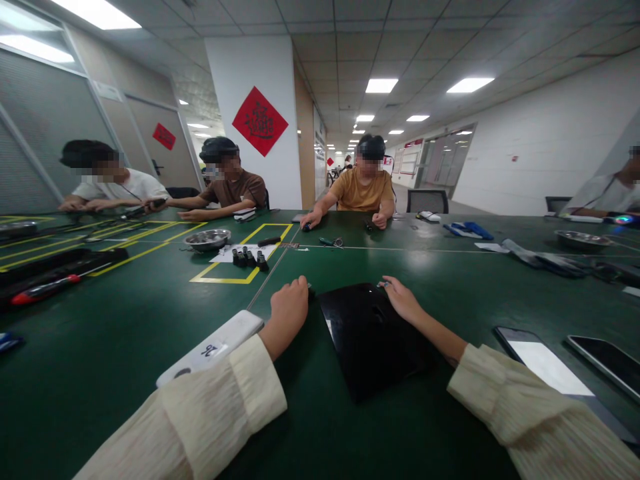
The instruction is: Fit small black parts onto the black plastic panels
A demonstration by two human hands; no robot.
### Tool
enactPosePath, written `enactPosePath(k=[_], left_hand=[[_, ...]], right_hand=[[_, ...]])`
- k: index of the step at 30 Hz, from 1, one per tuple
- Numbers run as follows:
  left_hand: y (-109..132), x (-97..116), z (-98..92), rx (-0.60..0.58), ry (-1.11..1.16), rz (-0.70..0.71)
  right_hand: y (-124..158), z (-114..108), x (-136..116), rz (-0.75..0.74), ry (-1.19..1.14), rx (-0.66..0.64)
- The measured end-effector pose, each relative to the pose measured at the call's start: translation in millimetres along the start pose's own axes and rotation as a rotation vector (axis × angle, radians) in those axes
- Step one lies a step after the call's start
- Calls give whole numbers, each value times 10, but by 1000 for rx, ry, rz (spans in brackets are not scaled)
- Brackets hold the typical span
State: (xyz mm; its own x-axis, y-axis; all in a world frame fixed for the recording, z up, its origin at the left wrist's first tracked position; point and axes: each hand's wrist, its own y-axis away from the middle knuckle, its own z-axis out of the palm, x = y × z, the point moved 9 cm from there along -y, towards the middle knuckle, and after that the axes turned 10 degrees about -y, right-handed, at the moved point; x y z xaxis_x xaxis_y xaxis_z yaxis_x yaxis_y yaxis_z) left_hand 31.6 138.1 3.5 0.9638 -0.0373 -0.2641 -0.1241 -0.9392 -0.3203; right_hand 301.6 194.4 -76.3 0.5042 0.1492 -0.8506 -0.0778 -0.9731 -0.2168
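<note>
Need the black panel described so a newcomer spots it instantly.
Start with the big green table and find the two cream sleeves over its near side. The black panel sits between the forearms, to the right of the white slab. Unlike that slab, it is black and glossy, and it is much broader than the dark, pale-rimmed phone at far right.

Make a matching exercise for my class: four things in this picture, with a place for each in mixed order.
1. Black panel
2. White oblong object
3. Red-handled tool
4. Large red diamond

A. On the white pillar
B. Between the forearms
C. Near the picture's left edge
D. Beside the left sleeve

Pairs: 1-B; 2-D; 3-C; 4-A
</note>
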Motion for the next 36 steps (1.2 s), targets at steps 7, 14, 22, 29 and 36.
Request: enactPosePath(k=[7,14,22,29,36], left_hand=[[-51,-74,138,90,67,-50],[-102,-219,378,-21,356,-183],[-90,-125,345,-58,342,-115],[-28,-14,266,-10,282,-4],[-18,-30,261,38,264,-33]], right_hand=[[-11,-2,9,-28,-4,7],[-7,-13,-7,-44,0,14],[-2,-11,-22,-51,4,8],[2,9,-33,-48,-5,-8],[9,12,-48,-44,-5,-19]])
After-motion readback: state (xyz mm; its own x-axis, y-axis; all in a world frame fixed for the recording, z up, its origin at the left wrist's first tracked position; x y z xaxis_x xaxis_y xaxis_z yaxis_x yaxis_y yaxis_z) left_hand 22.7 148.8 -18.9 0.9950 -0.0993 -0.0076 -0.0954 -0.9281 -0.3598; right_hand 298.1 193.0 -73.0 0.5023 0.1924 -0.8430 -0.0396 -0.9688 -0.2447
